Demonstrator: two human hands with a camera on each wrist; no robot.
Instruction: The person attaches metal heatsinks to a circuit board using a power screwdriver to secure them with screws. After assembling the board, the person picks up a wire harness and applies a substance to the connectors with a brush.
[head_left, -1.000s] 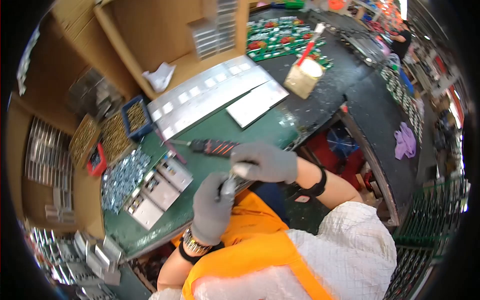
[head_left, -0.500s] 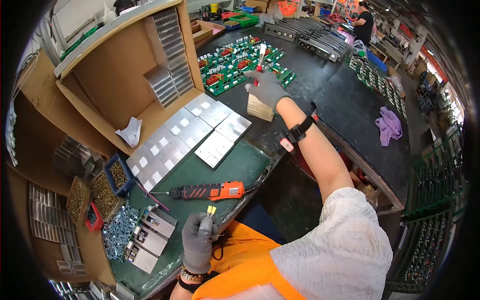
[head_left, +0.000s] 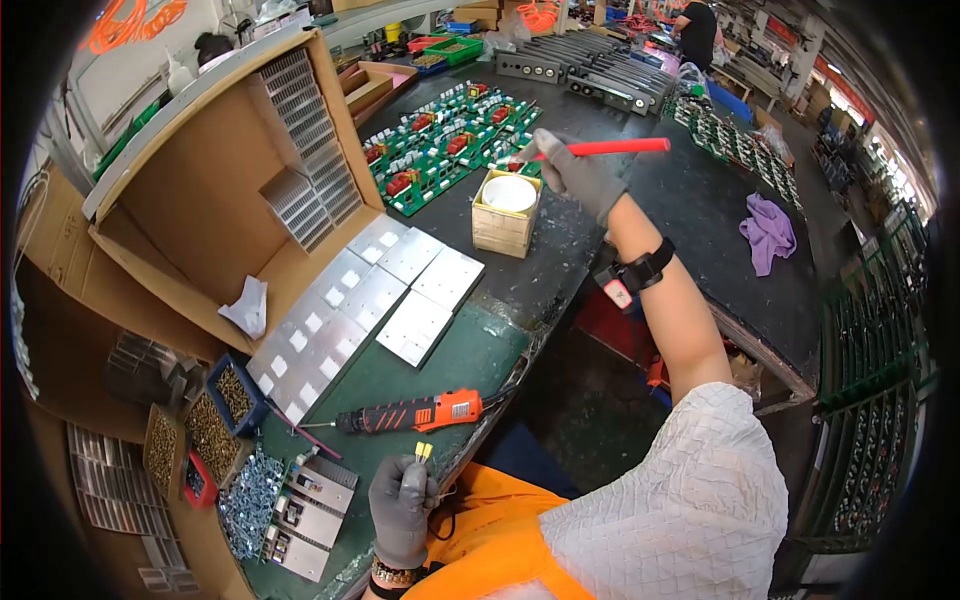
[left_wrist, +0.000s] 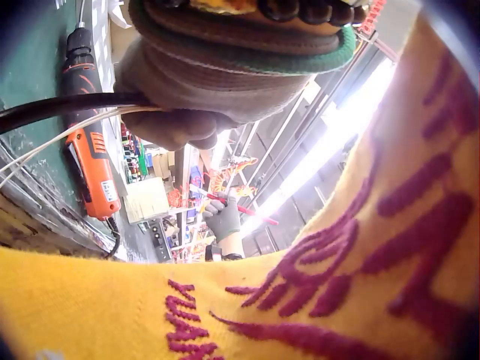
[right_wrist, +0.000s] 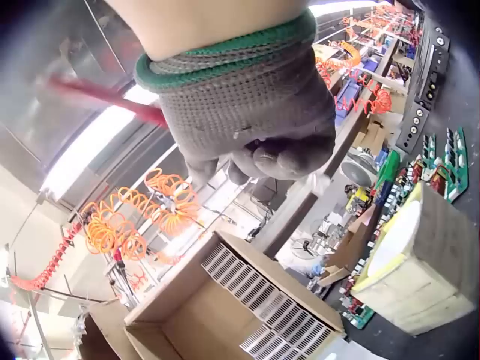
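Note:
In the head view my gloved right hand (head_left: 580,185) grips a brush by its red handle (head_left: 630,147). The handle points to the right, and the bristle end is above a tub of white paste (head_left: 508,194) set in a wooden box (head_left: 503,235). My gloved left hand (head_left: 400,510) is low in front of the orange apron, pinching small yellow-tipped parts (head_left: 424,451) that stick up from its fingers. Thin pale wires (left_wrist: 67,135) and a black cord (left_wrist: 71,107) run beside that hand in the left wrist view. An orange-and-black electric screwdriver (head_left: 410,413) lies just beyond it.
Metal plates (head_left: 345,305) with white patches lie on the bench beside an open cardboard box (head_left: 200,200) of finned parts. Green circuit boards (head_left: 450,140) stand behind the tub. Screws (head_left: 250,505) and heatsink assemblies (head_left: 310,515) lie at the left.
My right hand has left the left hand, reached forward to the brush standing in the tub, and lifted it out, tipping the handle sideways. The left hand still holds the yellow-tipped parts.

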